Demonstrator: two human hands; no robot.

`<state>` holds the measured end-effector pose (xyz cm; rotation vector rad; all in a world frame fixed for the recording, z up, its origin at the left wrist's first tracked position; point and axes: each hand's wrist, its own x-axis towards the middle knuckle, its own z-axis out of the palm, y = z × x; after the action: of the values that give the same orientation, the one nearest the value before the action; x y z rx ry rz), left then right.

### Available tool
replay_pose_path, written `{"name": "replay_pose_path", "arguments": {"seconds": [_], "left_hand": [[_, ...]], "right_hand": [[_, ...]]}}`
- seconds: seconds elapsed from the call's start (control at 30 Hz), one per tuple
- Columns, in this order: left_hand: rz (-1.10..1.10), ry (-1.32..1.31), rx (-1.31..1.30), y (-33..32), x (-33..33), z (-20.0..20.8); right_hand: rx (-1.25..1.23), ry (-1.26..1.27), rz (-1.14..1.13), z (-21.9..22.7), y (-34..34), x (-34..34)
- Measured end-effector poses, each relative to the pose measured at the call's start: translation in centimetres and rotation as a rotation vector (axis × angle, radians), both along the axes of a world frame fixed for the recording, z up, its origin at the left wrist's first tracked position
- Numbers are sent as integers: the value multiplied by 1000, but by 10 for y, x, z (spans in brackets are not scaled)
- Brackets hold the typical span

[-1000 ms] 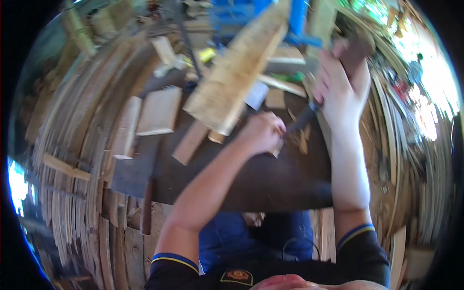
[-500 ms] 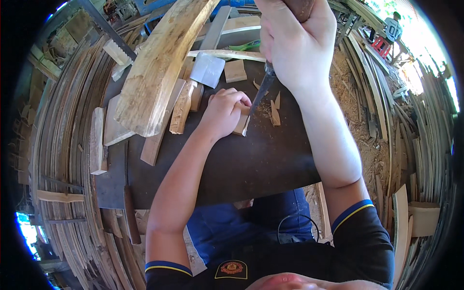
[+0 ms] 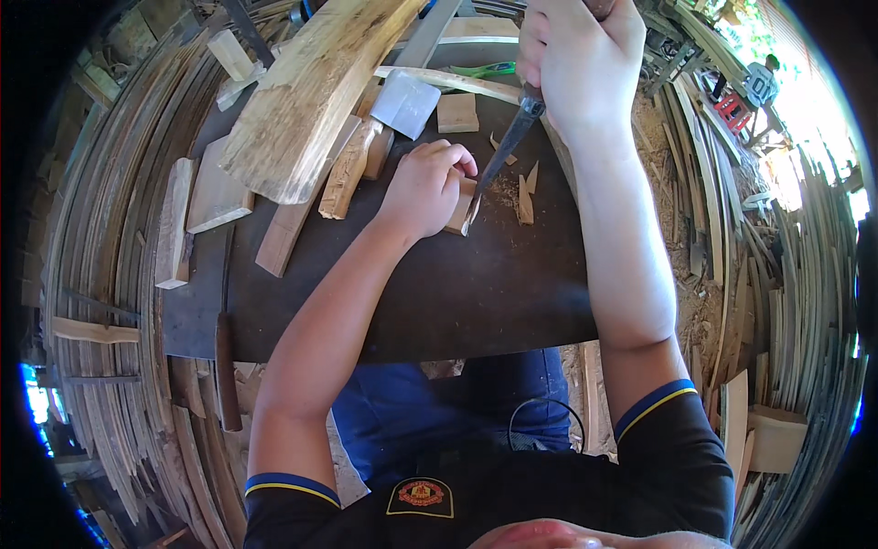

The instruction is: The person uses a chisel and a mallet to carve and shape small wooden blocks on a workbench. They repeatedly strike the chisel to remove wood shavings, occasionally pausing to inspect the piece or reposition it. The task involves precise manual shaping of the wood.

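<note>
My left hand is closed over a small pale wood block, pressing it on the dark tabletop. Its fingers curl over the block's far end. My right hand grips the brown wooden handle of a chisel, raised above the table. The chisel's dark, tapering blade slants down to the block's right side. Along that side a thin sliver stands partly split from the block. Loose wood chips and sawdust lie just right of it.
A thick plank slopes in from the upper left. Near it are a broad grey metal blade, a square wood piece and several offcuts. A long wooden-handled tool overhangs the table's left edge. A person is at the far right.
The view has shifted slightly. My right hand and the chisel are a little higher and farther right, and the tip has drawn back up along the block's side. My left hand keeps its hold.
</note>
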<state>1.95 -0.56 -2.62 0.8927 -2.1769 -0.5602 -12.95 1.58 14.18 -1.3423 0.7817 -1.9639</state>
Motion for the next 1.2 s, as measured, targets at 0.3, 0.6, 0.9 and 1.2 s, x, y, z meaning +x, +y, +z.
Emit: {"name": "replay_pose_path", "arguments": {"seconds": [0.3, 0.6, 0.9, 1.2], "left_hand": [[8, -40, -34, -2, 5, 0], [-48, -47, -18, -3, 2, 8], [-112, -46, -38, -8, 4, 8], [-163, -63, -163, -6, 10, 11]], "right_hand": [[63, -113, 518, -2, 3, -17], [-42, 106, 352, -11, 6, -5], [-361, 345, -346, 19, 18, -33], [-363, 111, -132, 43, 71, -37]]}}
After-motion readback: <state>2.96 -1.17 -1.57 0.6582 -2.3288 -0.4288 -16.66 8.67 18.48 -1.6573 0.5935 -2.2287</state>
